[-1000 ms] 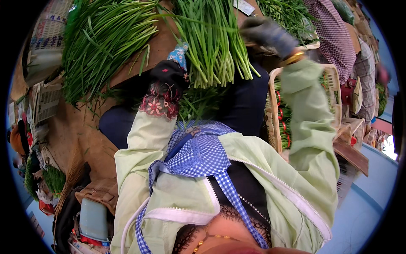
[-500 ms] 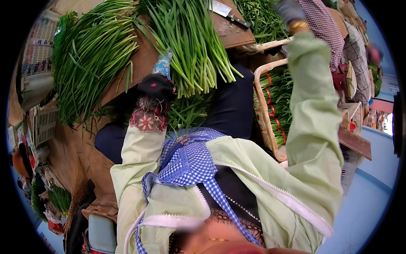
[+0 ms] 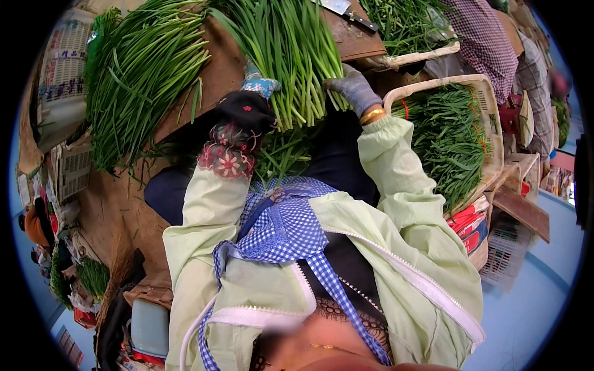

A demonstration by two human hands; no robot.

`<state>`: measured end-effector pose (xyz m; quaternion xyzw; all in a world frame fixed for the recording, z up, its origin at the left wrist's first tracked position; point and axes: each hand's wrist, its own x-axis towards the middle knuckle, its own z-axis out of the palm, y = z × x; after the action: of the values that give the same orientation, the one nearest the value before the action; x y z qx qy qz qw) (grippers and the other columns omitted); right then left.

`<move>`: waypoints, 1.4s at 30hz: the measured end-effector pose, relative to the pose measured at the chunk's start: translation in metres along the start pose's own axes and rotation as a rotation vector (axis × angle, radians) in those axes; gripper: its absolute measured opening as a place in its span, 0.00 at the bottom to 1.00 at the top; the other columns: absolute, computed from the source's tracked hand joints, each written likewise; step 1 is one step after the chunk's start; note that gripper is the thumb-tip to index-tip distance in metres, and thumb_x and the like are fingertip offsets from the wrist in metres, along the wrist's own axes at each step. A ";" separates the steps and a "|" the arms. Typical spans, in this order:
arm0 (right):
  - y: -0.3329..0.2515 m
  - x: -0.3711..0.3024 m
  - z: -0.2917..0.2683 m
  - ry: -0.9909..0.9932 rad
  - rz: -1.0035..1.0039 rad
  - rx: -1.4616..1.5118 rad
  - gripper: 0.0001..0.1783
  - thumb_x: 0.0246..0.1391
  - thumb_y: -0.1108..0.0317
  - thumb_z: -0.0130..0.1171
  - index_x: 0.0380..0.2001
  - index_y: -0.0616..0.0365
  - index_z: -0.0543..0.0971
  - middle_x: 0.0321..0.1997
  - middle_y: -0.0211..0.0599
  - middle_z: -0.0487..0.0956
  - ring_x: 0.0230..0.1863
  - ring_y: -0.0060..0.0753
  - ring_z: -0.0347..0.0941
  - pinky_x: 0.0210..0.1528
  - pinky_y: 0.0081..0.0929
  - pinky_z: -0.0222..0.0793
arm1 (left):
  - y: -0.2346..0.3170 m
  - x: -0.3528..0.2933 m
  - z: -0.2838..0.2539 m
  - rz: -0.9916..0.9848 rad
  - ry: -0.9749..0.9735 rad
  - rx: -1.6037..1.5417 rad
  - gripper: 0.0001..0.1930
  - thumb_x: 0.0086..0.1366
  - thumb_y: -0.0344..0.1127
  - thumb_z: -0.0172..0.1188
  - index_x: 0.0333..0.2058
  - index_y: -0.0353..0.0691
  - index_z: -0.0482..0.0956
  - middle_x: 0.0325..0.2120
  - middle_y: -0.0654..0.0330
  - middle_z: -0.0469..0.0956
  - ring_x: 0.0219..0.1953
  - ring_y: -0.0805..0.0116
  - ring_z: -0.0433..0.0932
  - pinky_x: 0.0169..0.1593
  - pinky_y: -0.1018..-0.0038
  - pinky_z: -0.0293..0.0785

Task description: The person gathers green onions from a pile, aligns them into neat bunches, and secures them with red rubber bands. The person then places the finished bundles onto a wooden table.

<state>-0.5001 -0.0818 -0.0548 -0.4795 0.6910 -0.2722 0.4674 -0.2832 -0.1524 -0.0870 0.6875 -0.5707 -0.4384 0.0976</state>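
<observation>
A thick bunch of garlic chives (image 3: 291, 55) lies in front of me, its pale cut ends pointing toward my lap. My left hand (image 3: 258, 80), in a blue floral glove, holds the bunch's left side near the ends; some of its fingers are hidden by the leaves. On the opposite side, my right hand (image 3: 354, 90), in a grey glove, curls its fingers round the stem ends. A larger heap of chives (image 3: 148, 74) rests to the left on the brown board (image 3: 213, 52). Loose green leaves (image 3: 281, 154) lie below the bunch, over my lap.
A knife (image 3: 352, 17) lies on the board beyond the bunch. At right stands a cream basket (image 3: 493, 133) of tied green bundles; behind it a tray (image 3: 427, 57) holds loose greens. Another person in a checked top (image 3: 482, 43) is at far right. White crates (image 3: 62, 80) stand at left.
My right hand has come down from the upper right to the right side of the chives and closed on their stem ends. My left hand has shifted slightly right.
</observation>
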 end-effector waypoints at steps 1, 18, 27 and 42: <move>0.005 -0.001 0.003 0.112 -0.077 -0.092 0.27 0.39 0.65 0.62 0.45 0.61 0.71 0.37 0.42 0.78 0.36 0.35 0.75 0.41 0.27 0.69 | 0.000 0.001 0.000 0.010 0.013 -0.023 0.29 0.60 0.33 0.53 0.58 0.33 0.54 0.53 0.49 0.64 0.52 0.64 0.66 0.52 0.72 0.65; -0.026 -0.029 0.032 0.393 -0.443 -0.075 0.28 0.45 0.60 0.60 0.50 0.57 0.68 0.46 0.46 0.74 0.48 0.44 0.70 0.51 0.32 0.64 | -0.033 0.031 0.006 0.187 -0.008 -0.518 0.32 0.55 0.35 0.60 0.55 0.30 0.57 0.47 0.52 0.71 0.45 0.64 0.72 0.46 0.72 0.70; 0.015 0.016 0.022 0.295 -0.027 -0.309 0.22 0.43 0.60 0.60 0.42 0.58 0.74 0.37 0.47 0.78 0.39 0.42 0.74 0.44 0.32 0.66 | -0.010 0.010 -0.029 0.069 -0.164 -0.369 0.37 0.56 0.38 0.60 0.58 0.29 0.51 0.52 0.49 0.64 0.52 0.59 0.66 0.53 0.72 0.63; -0.076 -0.041 0.073 0.203 -0.153 -0.587 0.43 0.38 0.54 0.66 0.57 0.56 0.59 0.49 0.51 0.72 0.47 0.44 0.72 0.48 0.31 0.66 | 0.013 0.009 -0.012 0.089 -0.005 -0.080 0.40 0.57 0.40 0.58 0.59 0.30 0.43 0.56 0.46 0.55 0.57 0.54 0.56 0.59 0.71 0.52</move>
<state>-0.3988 -0.0685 -0.0061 -0.6149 0.7451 -0.1419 0.2160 -0.2839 -0.1695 -0.0757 0.6560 -0.5829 -0.4577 0.1429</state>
